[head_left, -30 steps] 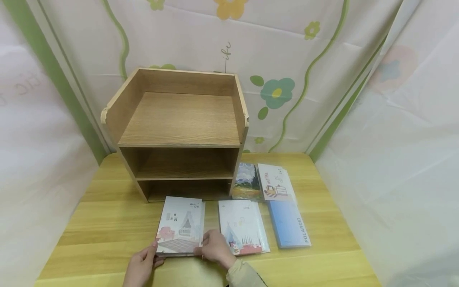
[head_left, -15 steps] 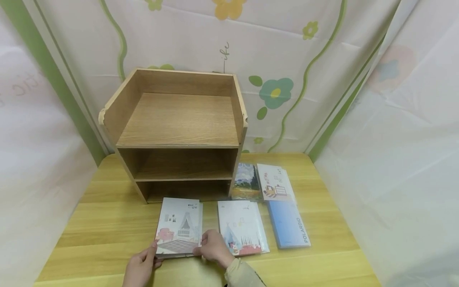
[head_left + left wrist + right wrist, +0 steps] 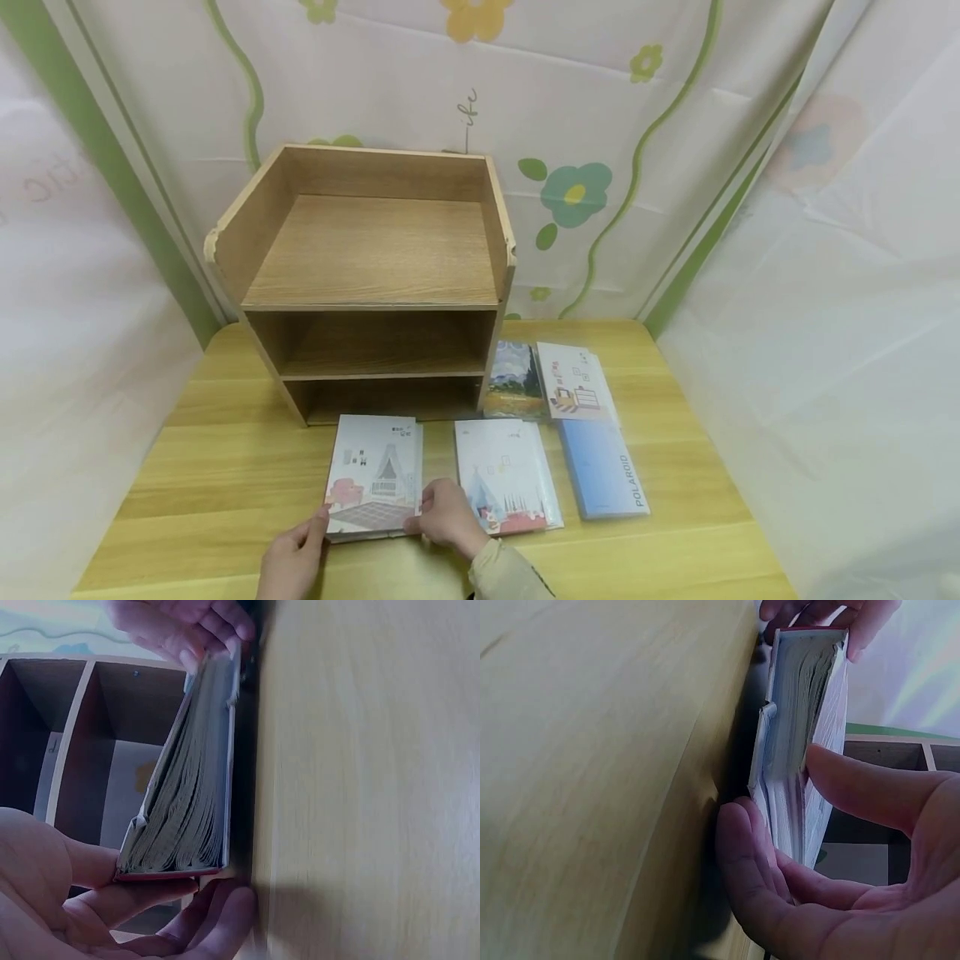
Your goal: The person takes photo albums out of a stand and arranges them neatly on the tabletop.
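Observation:
A thick photo album [image 3: 372,475] with a white cover, drawn with a tent and a pink armchair, lies before the shelf unit. My left hand [image 3: 292,558] grips its near left corner; in the left wrist view the thumb lies on the upper cover and the fingers curl under the red spine. At the near right corner my right hand [image 3: 447,517] pinches the album, thumb above and fingers below, as the right wrist view shows. The page edges [image 3: 187,780] bulge between the covers. A similar white album [image 3: 501,475] with a blue tent lies just right of my right hand.
Behind the album stands a wooden shelf unit [image 3: 375,250] with two compartments and a raised-edge top. On the right lie a blue POLAROID album [image 3: 603,467], a landscape-painting album [image 3: 516,379] and another white album [image 3: 573,379]. Printed curtains [image 3: 420,92] enclose the table [image 3: 202,492].
The head view has shifted slightly. The gripped album has edged a little toward me and to the left; both hands keep their hold, and the other things stay in place.

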Action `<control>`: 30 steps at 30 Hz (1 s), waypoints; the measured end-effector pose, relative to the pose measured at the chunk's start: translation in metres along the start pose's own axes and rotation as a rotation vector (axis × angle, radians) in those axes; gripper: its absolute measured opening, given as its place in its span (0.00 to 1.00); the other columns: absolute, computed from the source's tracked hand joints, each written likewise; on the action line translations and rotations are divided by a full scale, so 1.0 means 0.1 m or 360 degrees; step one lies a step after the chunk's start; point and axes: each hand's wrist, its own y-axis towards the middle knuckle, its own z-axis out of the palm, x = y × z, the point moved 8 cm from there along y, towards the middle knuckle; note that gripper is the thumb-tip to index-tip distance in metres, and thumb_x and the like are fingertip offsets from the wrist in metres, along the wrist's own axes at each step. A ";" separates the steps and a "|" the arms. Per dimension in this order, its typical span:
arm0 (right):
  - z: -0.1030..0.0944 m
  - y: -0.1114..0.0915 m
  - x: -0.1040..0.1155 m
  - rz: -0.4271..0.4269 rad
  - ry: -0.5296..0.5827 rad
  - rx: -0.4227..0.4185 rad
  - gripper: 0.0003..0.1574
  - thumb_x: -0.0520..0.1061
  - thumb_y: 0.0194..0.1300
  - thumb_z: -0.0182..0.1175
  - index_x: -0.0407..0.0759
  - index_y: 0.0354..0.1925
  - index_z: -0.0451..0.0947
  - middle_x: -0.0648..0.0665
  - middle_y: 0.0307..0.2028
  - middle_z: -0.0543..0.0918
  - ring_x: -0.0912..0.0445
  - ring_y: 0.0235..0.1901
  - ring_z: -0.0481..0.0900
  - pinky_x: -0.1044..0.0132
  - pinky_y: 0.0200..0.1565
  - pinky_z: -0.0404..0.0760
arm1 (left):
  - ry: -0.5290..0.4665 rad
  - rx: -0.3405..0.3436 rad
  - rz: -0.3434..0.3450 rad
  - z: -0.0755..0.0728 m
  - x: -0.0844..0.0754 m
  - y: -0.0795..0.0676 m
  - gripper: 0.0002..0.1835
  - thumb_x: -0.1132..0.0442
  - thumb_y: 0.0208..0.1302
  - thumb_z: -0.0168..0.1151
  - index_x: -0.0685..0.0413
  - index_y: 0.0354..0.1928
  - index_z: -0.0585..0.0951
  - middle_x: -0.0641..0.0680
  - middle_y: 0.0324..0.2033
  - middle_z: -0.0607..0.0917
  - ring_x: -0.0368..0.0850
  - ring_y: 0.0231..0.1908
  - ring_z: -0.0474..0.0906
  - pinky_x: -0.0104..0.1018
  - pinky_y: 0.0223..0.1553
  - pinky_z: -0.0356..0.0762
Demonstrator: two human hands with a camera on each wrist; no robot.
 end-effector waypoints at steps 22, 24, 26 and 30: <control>-0.03 -0.02 0.06 -0.0092 -0.0028 -0.0032 0.15 0.33 0.42 0.76 0.31 0.26 0.78 0.47 0.21 0.73 0.55 0.22 0.72 0.64 0.23 0.75 | 0.0061 0.0000 0.0028 0.01 0.00 0.04 0.33 0.43 0.77 0.43 0.70 0.55 0.79 0.73 0.56 0.74 0.75 0.60 0.64 0.68 0.59 0.63; -0.03 -0.02 0.07 -0.0104 -0.0025 -0.0034 0.14 0.33 0.43 0.75 0.31 0.26 0.79 0.48 0.20 0.74 0.55 0.21 0.72 0.64 0.23 0.75 | 0.0058 0.0003 0.0025 0.02 0.00 0.04 0.34 0.43 0.77 0.43 0.71 0.55 0.78 0.74 0.57 0.73 0.75 0.60 0.64 0.68 0.59 0.63; -0.03 -0.02 0.07 -0.0107 -0.0018 -0.0033 0.12 0.32 0.44 0.75 0.31 0.25 0.79 0.48 0.18 0.74 0.56 0.19 0.73 0.65 0.21 0.75 | 0.0055 0.0002 0.0028 0.01 0.00 0.05 0.34 0.42 0.77 0.43 0.71 0.55 0.78 0.74 0.56 0.73 0.75 0.60 0.64 0.68 0.59 0.63; -0.02 -0.01 0.06 -0.0108 -0.0015 -0.0021 0.09 0.32 0.46 0.74 0.34 0.22 0.80 0.49 0.14 0.74 0.58 0.14 0.72 0.67 0.17 0.73 | 0.0060 -0.0013 0.0051 0.00 -0.01 0.04 0.33 0.43 0.77 0.44 0.69 0.54 0.80 0.73 0.56 0.74 0.75 0.59 0.65 0.69 0.59 0.63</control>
